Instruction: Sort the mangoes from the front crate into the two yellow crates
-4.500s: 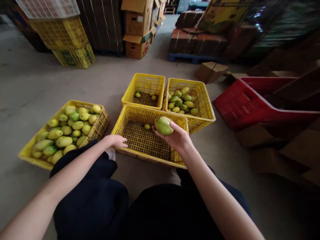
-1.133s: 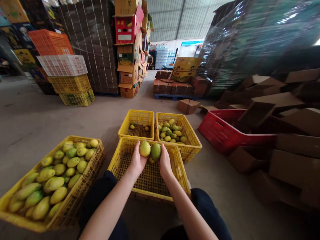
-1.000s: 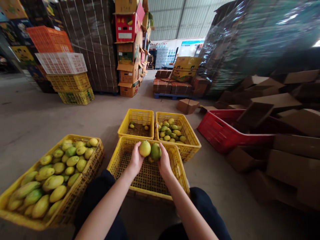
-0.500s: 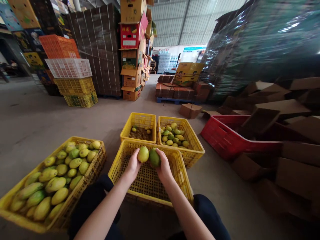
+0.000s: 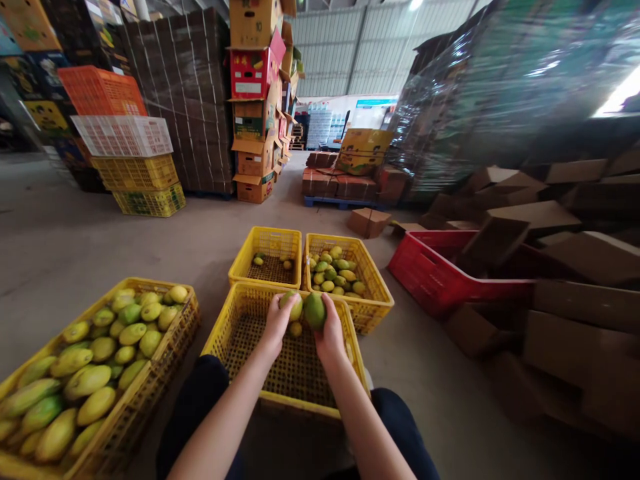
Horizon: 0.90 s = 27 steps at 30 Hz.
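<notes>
My left hand (image 5: 275,325) is closed round a yellow-green fruit (image 5: 290,305), its thumb over the top. My right hand (image 5: 330,328) grips a darker green fruit (image 5: 315,311). The fruits look like mangoes or small papayas and are held side by side, close together, above the far part of the front yellow crate (image 5: 235,383). Just below and between them shows another yellowish fruit (image 5: 295,329); whether it lies in the crate or touches my fingers I cannot tell. The crate's perforated floor is visible around my hands.
Left stands a yellow crate (image 5: 165,347) heaped with similar fruit. Behind the front crate are a yellow crate (image 5: 240,267) with a few fruits and another (image 5: 375,300) with several. A red crate (image 5: 440,290) and loose cardboard (image 5: 575,333) lie right. Stacked boxes (image 5: 255,127) stand behind.
The view has swung slightly right. My left hand has turned, its thumb now covering more of its fruit. Another yellowish fruit has come into sight below the two held ones.
</notes>
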### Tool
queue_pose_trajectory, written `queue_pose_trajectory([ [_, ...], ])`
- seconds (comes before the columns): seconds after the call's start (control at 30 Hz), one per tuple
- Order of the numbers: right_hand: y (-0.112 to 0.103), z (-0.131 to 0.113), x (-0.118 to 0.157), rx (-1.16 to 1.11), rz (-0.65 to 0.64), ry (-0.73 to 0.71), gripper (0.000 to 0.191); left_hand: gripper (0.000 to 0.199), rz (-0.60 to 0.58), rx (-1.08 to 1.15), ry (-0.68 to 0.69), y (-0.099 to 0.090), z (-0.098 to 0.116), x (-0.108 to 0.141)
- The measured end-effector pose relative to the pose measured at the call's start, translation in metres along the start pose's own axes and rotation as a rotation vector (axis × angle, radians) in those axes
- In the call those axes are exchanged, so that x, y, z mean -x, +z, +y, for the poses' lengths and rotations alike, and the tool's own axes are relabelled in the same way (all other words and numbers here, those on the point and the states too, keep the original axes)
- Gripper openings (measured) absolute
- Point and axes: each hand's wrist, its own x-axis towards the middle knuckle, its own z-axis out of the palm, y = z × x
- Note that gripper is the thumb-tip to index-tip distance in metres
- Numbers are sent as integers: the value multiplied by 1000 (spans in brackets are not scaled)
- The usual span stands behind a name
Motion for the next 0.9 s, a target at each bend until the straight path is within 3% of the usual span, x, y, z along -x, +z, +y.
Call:
queue_pose_trajectory([
  [0.1, -1, -5, -2, 11, 113, 75, 26, 20, 27, 23, -7, 4, 2, -1],
  [0.2, 2, -10, 1, 3, 110, 105, 26, 19, 13, 128, -99, 2, 6, -2],
  [0.33, 11, -8, 6, 11, 126, 111, 26, 23, 44, 168, -201, -11, 15, -3],
  [0.43, 20, -3, 11, -30, 121, 195, 19, 24, 69, 193, -269, -24, 25, -3],
  [0.53, 26, 1, 15, -96, 64, 274, 13, 27, 76, 209, -299, -34, 37, 0],
  [0.67, 26, 0, 19, -124, -31, 256, 15, 23, 69, 198, -304, -40, 52, 9],
  [0.9, 24, -6, 25, -76, -194, 192, 28, 32, -73, 387, -372, -25, 53, 16],
])
